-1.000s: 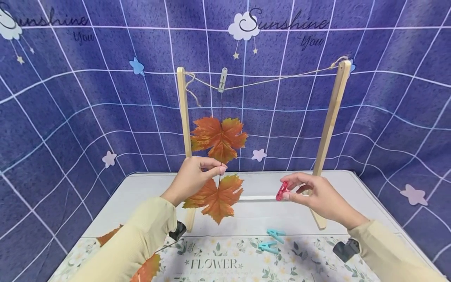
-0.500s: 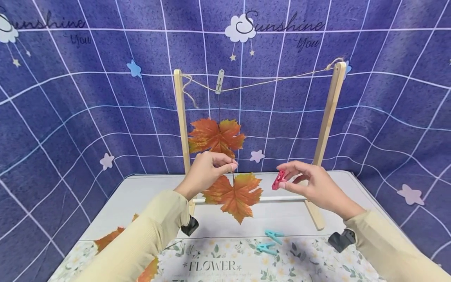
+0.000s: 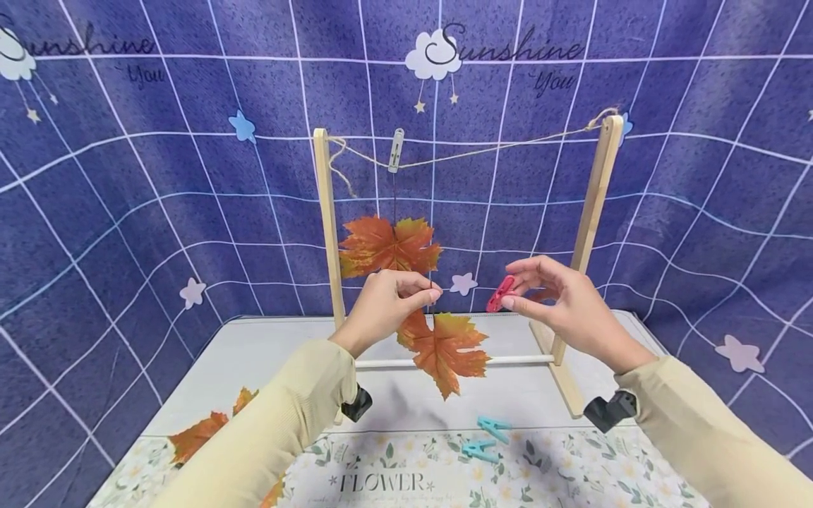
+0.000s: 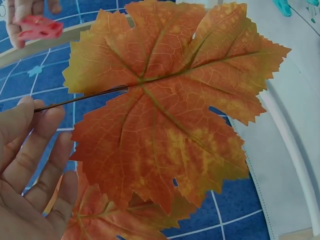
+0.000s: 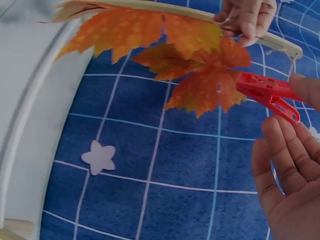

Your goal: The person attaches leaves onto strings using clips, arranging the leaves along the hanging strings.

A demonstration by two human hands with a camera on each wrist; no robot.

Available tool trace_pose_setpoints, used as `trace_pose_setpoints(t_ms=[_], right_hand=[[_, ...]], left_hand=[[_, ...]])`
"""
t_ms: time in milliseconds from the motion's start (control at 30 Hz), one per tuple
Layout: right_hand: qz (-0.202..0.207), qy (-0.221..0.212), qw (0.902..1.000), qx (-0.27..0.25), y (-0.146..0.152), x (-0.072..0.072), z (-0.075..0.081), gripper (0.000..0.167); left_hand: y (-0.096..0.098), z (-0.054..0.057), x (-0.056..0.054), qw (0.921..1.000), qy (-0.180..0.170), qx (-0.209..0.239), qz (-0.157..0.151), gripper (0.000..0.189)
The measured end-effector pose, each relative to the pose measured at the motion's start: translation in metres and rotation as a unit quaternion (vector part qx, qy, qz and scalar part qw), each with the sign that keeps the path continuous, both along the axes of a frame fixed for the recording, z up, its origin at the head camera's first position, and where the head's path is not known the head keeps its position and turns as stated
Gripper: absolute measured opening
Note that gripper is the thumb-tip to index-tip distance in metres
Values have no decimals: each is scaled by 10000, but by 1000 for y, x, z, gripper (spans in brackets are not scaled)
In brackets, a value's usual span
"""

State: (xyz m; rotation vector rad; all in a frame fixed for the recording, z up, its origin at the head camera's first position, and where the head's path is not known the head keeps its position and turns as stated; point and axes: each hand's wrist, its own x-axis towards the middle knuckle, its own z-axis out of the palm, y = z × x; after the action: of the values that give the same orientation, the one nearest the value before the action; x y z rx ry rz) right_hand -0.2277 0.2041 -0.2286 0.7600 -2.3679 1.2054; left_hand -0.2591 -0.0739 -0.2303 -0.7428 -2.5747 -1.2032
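Observation:
Between thumb and fingertips, my left hand (image 3: 390,303) pinches the thin stem of an orange maple-like leaf (image 3: 447,349), which hangs below the fingers. The left wrist view shows that leaf (image 4: 165,95) broadside, its stem running to the thumb. My right hand (image 3: 565,303) pinches a red clothespin (image 3: 500,294) a short way to the right of the leaf. In the right wrist view the red clothespin (image 5: 267,92) points toward the leaves. Behind my left hand, another orange leaf (image 3: 390,243) hangs from a grey clothespin (image 3: 396,150) on the twine; its lower part is hidden.
Wooden posts (image 3: 597,190) carry the sagging twine (image 3: 495,147), joined low by a white rod (image 3: 521,360). Two teal clothespins (image 3: 481,449) lie on the flowered mat (image 3: 546,480). More leaves (image 3: 200,434) lie at left, partly under my sleeve. A blue curtain (image 3: 159,212) stands behind.
My left hand has moved right with its leaf, away from beneath the hanging leaf. My right hand has risen with the red clothespin, which is now more tilted.

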Motion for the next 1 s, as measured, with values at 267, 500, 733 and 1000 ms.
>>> trace_pose_setpoints(t_ms=[267,500,733,1000], right_hand=[[-195,98,9996,175,-1,-8,21,32],[-278,85,9987,408,-5,-10,42,35],[-314,259,9974,590,-12,-17,62,34],[-238,414,9978,454,-21,-30,90,35]], left_hand=[[8,3,-3,9998,-111,131,-26,18],[15,6,-8,9999,48,86,70,20],[22,10,-14,9998,161,21,80,19],[27,20,-23,9997,205,-83,62,17]])
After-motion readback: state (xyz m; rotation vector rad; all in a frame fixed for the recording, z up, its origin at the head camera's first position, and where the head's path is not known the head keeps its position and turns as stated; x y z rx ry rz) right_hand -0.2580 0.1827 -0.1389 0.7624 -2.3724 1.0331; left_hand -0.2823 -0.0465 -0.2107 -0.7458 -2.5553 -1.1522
